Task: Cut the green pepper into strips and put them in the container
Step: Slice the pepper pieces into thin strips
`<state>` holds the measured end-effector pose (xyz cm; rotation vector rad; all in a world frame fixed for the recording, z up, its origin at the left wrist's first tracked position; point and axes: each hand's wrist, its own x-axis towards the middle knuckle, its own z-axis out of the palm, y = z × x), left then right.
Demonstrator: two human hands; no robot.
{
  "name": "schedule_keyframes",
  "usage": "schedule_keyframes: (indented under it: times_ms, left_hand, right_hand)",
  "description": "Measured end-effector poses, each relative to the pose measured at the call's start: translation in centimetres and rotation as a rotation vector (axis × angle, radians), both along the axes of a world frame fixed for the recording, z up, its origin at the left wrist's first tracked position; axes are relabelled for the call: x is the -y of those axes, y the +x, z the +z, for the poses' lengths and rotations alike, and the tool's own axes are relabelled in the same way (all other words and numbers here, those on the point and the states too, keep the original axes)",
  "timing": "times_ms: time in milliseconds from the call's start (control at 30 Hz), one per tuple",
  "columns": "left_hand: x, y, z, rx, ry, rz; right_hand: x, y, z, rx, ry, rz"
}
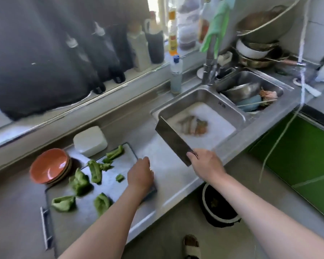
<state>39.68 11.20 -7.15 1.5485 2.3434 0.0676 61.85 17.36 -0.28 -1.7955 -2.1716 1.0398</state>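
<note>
Holding cleaver (173, 141) by the handle in right grip (207, 163), wrapped tight round it. Blade up off the tabletop (168, 176), between steel cutting board (86, 217) and sink (178, 110), well clear of the board. Resting left grip (140, 174) at the board's right edge, back up; cannot tell whether pinching anything or just pressing. Green pepper pieces (94, 171) scattered over the board, all left of both grips, nearer the left one. Mostly wide chunks, longest lying roughly away from the body. Not yet strips. None in orange bowls (50, 165) or white lidded box (90, 141) beyond the board; either could be the container. Probably next: bring blade left and down, steady a chunk with left grip.
</note>
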Motion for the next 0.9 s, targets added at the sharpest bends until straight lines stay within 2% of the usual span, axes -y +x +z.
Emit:
schedule_keyframes:
  times_ms: [200, 300, 500, 633, 767, 900]
  left_hand:
    - [3.9, -6.1, -1.4, -0.126, -0.014, 0.085]
    - [4.6, -8.4, -2.8, -0.038, -0.033, 0.092]
    - [2.9, -11.9, -3.1, 0.146, 0.221, 0.229]
    - [2.8, -13.3, -1.7, 0.250, 0.352, 0.235]
    - [6.4, -14.5, 0.0, 0.221, 0.477, 0.272]
    - [12.0, -15.6, -0.3, 0.224, 0.426, 0.362]
  right_hand:
    - [2.0, -8.0, -1.4, -0.010, -0.029, 0.153]
    - [2.5, -10.4, -2.1, 0.001, -0.033, 0.209]
    - [2.5, -13.2, -3.3, 0.030, -0.022, 0.234]
    - [2.6, -14.9, -3.7, 0.017, -0.012, 0.256]
    - [3.3, -16.2, -3.4, -0.020, -0.028, 0.279]
    - [4.8, -17.4, -3.2, -0.035, -0.038, 0.314]
